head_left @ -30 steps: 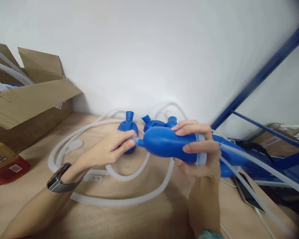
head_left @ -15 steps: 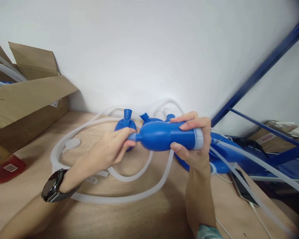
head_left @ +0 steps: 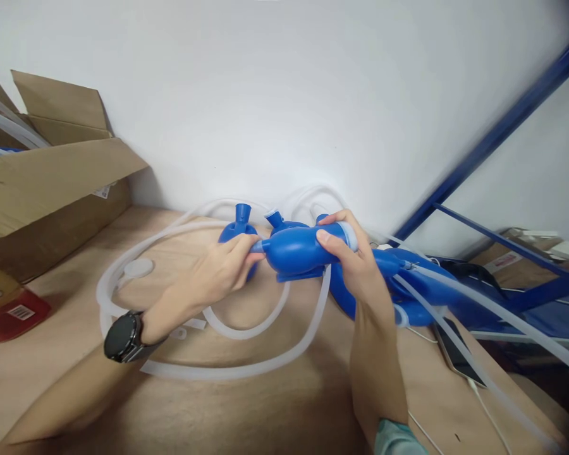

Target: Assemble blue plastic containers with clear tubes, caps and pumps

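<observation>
A blue plastic bottle (head_left: 294, 250), rounded at one end and with a pale rim (head_left: 349, 236) at the other, is held above the table, nearly level. My right hand (head_left: 353, 253) is closed around its wide neck, thumb on the near side and fingers over the top. With a pinch, my left hand (head_left: 227, 262) grips the pale translucent piece (head_left: 257, 247) at the bottle's narrow tip. Part of that piece is hidden by the fingers. Behind the hands stand more blue bottles, one with a flared spout (head_left: 243, 213). Clear tubing (head_left: 237, 371) curls over the table below.
An open cardboard box (head_left: 61, 183) with tubing inside is at the left, above a red and yellow container (head_left: 14, 309). A white round cap (head_left: 139, 268) lies on the wooden table. Several blue bottles (head_left: 427, 278), a phone (head_left: 459, 354) and a blue metal frame (head_left: 493, 139) are at right.
My right hand has turned, tilting the bottle's rim end up and back to the left. My left wrist has shifted slightly right, still pinching the narrow tip.
</observation>
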